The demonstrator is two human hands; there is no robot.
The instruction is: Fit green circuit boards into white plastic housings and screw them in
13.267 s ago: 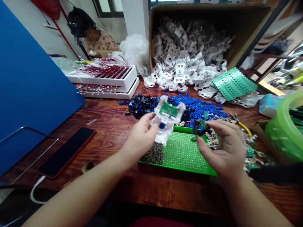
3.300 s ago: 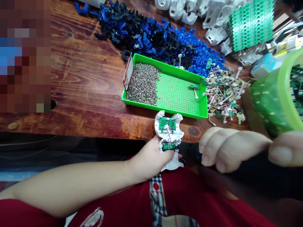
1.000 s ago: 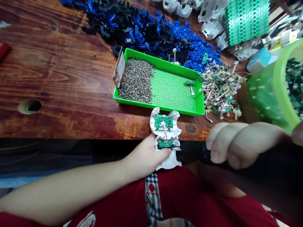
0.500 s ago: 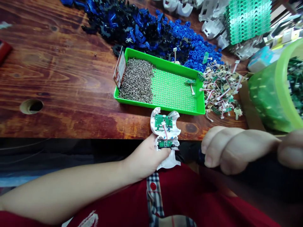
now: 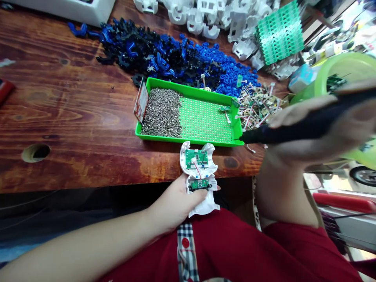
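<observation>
My left hand grips a white plastic shell at the table's near edge, above my lap. Two small green circuit boards sit inside the shell, joined by a red wire. My right hand is closed round a black electric screwdriver, raised and blurred at the right. The tool's tip points left, at the near right corner of the green tray. A heap of small silver screws fills the tray's left part.
Behind the tray lie blue and black plastic parts, white shells and a green lattice piece. Small wired circuit boards lie right of the tray. A green tub stands far right. A hole is in the wooden table.
My right hand has lifted the screwdriver away from the shell, up and toward the tray's corner. The left hand with the shell has stayed where it was.
</observation>
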